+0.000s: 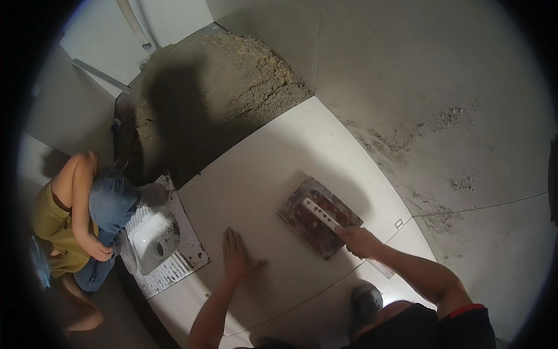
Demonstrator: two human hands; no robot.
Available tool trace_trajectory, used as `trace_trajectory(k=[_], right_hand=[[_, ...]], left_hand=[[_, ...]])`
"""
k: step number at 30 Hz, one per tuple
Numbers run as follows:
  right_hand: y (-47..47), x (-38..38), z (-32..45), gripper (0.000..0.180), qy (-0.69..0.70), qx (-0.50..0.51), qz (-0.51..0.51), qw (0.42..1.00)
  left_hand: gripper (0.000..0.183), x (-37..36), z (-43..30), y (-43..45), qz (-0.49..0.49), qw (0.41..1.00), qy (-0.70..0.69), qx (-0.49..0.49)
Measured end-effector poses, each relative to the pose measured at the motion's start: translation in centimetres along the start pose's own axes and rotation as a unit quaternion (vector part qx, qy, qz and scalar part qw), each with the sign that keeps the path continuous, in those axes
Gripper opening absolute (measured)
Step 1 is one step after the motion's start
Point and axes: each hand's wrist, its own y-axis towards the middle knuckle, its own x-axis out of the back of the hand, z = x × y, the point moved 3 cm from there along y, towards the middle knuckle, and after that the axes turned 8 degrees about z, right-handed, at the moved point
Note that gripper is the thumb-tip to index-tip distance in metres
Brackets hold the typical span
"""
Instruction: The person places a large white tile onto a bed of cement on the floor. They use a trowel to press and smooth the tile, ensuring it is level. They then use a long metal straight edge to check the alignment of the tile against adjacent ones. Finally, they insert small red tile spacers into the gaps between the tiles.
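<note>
My right hand (358, 241) is closed around the pale handle of a rectangular tiling float (311, 235), whose reddish, mortar-stained plate rests on a large light floor tile (261, 174). To the left, my left hand (236, 257) lies palm down on the same tile, fingers spread apart and holding nothing. A white ceramic squat toilet pan (152, 235), spattered with mortar, is set in the floor left of the tile. Beyond the tile's far edge lies a bed of grey-brown mortar (244, 74).
At the left, a person in blue trousers (112, 200) crouches beside the squat pan. Mortar-smeared wall tiles (436, 131) rise at the right. A grey strip (101, 76) and a pipe (134, 22) stand at the back left. A spacer (399, 224) lies near a tile joint.
</note>
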Motion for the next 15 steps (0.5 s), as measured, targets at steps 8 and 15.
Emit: trace_trajectory(k=[8,15], right_hand=[[4.0,6.1,8.8,0.068,-0.016,0.205,-0.184,0.961],[8.7,8.8,9.7,0.068,0.044,0.024,-0.106,0.993]], left_hand=[[0.151,3.4,-1.2,6.1,0.114,0.991,0.029,0.067],[0.151,3.1,-0.8,6.1,0.111,0.992,0.032,0.057]])
